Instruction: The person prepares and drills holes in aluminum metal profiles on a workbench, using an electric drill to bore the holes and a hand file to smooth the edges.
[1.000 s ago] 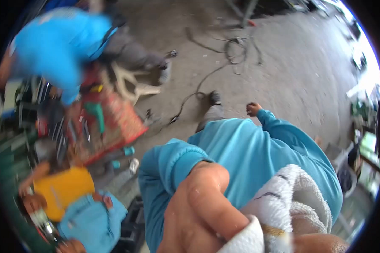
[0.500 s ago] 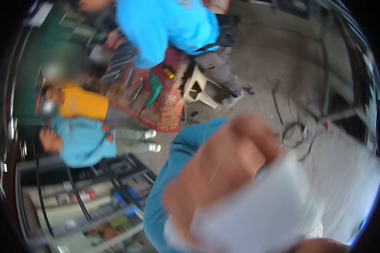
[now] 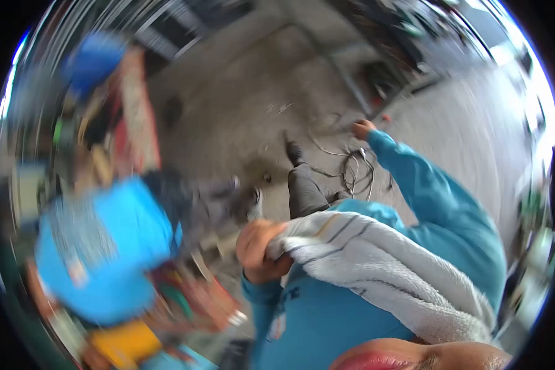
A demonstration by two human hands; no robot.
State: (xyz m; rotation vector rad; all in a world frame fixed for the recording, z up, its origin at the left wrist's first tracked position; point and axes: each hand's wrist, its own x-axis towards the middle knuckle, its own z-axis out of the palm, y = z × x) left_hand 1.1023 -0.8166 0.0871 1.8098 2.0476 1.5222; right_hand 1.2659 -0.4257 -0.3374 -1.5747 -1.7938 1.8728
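My left hand (image 3: pixel 262 246) is closed round one end of a white towel (image 3: pixel 376 253) with grey stripes, in front of my teal shirt. The towel runs from this hand across my chest to the lower right. My right hand (image 3: pixel 363 129) is stretched forward on a bent teal sleeve, over the floor and above a coiled cable (image 3: pixel 356 172). Its fingers look curled, and no object shows in them.
A person in a bright blue shirt (image 3: pixel 111 240) is close on the left, with a yellow-orange garment (image 3: pixel 126 342) below. A blurred blue round object (image 3: pixel 95 58) is at the upper left. Metal frames and clutter (image 3: pixel 388 80) stand at the upper right.
The view has swung round; the bright blue shirt is now at the left instead of the top. The large blurred hand and white cloth have left the foreground, and both my arms now show.
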